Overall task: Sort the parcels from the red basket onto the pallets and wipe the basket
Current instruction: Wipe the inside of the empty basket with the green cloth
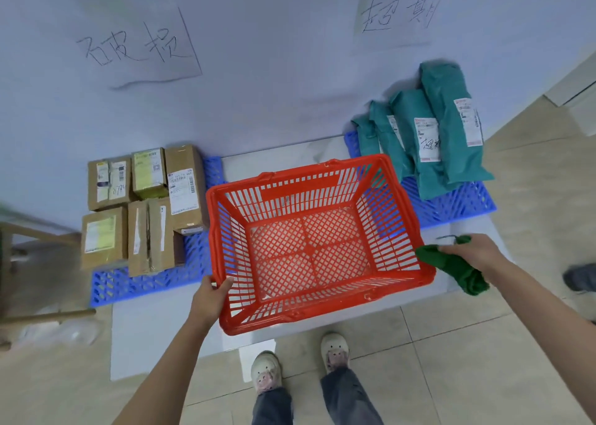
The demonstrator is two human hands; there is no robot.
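Note:
The red basket (390, 218) stands in front of me with nothing inside it. My left hand (211, 297) grips its near left rim. My right hand (469, 251) holds a bunched green cloth (458, 268) just outside the basket's right rim. Several brown cardboard boxes (145, 211) lie on the left blue pallet (129, 284). Several green mailer bags (429, 134) lean on the right blue pallet (458, 203).
Handwritten paper signs hang on the wall above each pallet, one on the left (138, 47) and one on the right (400, 11). A wooden frame (35, 253) stands at the far left. My feet (300, 366) are close below the basket. Another person's shoe (580, 277) shows at the right edge.

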